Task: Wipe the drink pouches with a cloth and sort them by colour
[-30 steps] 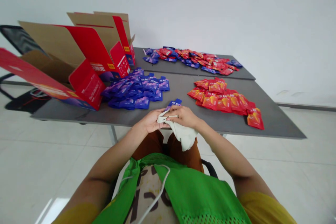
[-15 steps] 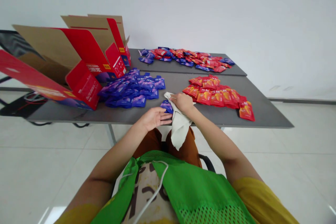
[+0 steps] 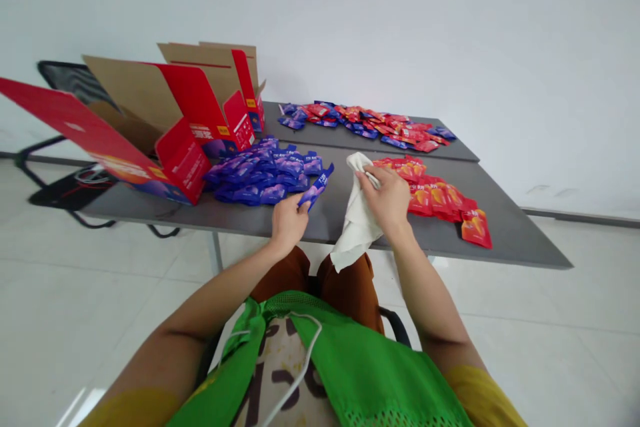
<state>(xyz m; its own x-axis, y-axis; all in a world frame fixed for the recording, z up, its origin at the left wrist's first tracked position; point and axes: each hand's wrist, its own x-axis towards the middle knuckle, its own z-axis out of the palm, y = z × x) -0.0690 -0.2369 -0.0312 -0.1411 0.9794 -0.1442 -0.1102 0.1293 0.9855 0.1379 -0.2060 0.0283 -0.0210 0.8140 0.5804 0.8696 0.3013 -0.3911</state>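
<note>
Blue pouch [image 3: 317, 187], one: aslant over the table [image 3: 510, 240], just right of the blue pouch pile [image 3: 263, 173], its top end pointing up and rightward. Left hand [image 3: 290, 223]: fingers curled, thumb and fingers pinching the pouch's lower end; forearm reaching forward and inward. White cloth [image 3: 357, 220], one: hanging in folds past the table's front edge. Right hand [image 3: 389, 197]: fingertips closed on the cloth's upper part, back of hand uppermost, forearm angled forward and inward, near the red pouch pile [image 3: 440, 197].

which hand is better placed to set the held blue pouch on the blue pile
Left, I'd judge: the left hand holds the blue pouch near the blue pile, while the right hand holds the white cloth near red pouches.
</note>
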